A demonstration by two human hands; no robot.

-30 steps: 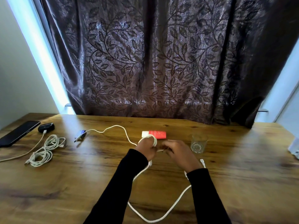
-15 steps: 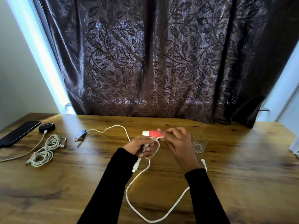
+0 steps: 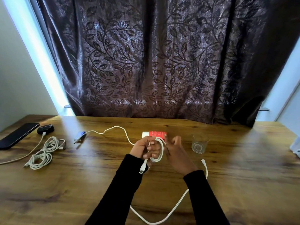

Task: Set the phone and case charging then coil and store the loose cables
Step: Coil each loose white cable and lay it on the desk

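Since a second ago I'd got a full loop of the white cable (image 3: pixel 159 150) up around my left hand (image 3: pixel 145 149). Before, only a small turn sat over the fingertips; now the loop ran over the top of the fingers, down the outer side and back under them. Left fingers (image 3: pixel 150 147) were curled, gripping that loop, with the plug end (image 3: pixel 142 168) hanging just below the heel of the hand, against my sleeve.

Right hand (image 3: pixel 177 153) had come off the cable: half a second back it was pinching at the loop, now it sat just beside the left fingers, fingers loosely spread, holding nothing that I could see.

The rest of the cable trailed from under my right wrist, swung in a wide arc toward me on the table (image 3: pixel 243 184) and ended at the free plug (image 3: pixel 203 161), right of my right hand. The slack had barely moved, so I judged coiling had only started: one turn done, most of the length left.

A second loose cable (image 3: pixel 113 129) ran from behind my left fingers away to a small blue adapter (image 3: pixel 80 135), uncoiled. Far left of my fingers: phone (image 3: pixel 17 135), dark case (image 3: pixel 45 129) with a lead plugged in, and a finished coil (image 3: pixel 43 153). I couldn't tell whether the phone was plugged in.
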